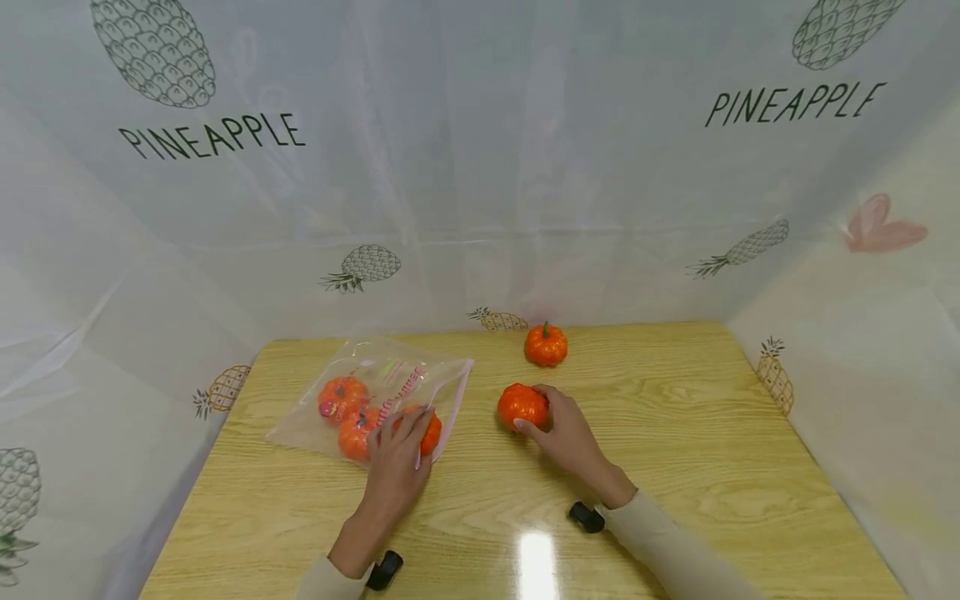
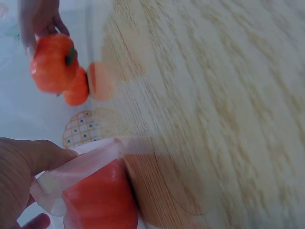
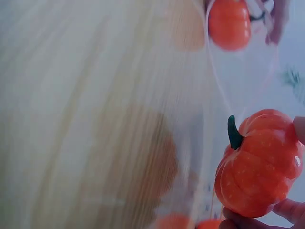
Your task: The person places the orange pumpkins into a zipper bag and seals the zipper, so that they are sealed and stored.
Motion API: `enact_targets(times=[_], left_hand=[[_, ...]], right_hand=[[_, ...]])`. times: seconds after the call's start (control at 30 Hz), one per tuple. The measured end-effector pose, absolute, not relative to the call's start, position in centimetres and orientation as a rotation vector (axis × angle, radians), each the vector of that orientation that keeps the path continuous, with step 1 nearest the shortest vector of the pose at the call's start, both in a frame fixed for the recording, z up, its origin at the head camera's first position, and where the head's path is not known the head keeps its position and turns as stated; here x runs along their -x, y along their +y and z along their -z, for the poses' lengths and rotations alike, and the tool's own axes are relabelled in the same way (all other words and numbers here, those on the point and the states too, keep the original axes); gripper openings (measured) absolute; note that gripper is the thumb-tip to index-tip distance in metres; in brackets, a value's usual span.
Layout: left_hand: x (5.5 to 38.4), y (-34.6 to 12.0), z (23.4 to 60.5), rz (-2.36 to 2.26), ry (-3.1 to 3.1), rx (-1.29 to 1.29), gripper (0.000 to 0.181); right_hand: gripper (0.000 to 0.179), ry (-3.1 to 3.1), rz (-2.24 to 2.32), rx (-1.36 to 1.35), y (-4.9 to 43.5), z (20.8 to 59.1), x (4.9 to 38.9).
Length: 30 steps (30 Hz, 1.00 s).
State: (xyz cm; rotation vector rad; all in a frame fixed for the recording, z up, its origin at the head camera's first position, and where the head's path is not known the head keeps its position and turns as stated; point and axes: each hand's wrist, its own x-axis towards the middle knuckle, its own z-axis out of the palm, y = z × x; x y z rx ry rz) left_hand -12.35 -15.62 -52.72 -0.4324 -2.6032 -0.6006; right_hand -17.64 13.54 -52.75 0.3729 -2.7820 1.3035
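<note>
A clear zip bag [image 1: 378,357] with pink lettering and a pink edge lies on the left of the table, three small orange toy pumpkins [image 1: 342,395] inside it. My left hand [image 1: 397,468] pinches the bag near its mouth, on the right, next to the nearest pumpkin inside [image 2: 102,200]. To the right of the bag, my right hand [image 1: 568,435] grips another orange pumpkin [image 3: 259,164] between thumb and fingers. Its dark green stem points sideways toward the table in the right wrist view. One more pumpkin [image 1: 546,345] with a green stem stands upright near the table's back edge.
The wood-grain table [image 1: 660,400] is boxed in at the back and both sides by whitish sheets [image 1: 480,167] printed with pineapples. Both wrists wear black camera mounts [image 1: 587,517].
</note>
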Motion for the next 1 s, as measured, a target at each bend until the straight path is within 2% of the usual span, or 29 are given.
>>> enact_targets(times=[0.57, 1.0], left_hand=[[12.2, -15.8, 52.5, 0.581, -2.603, 0.430, 0.069], [12.2, -15.8, 52.8, 0.594, -2.597, 0.439, 0.068]], right_hand=[[0.067, -2.767, -1.276, -0.626, 6.3, 52.2, 18.7], [0.069, -2.757, -1.251, -0.636, 3.4, 52.4, 20.5]])
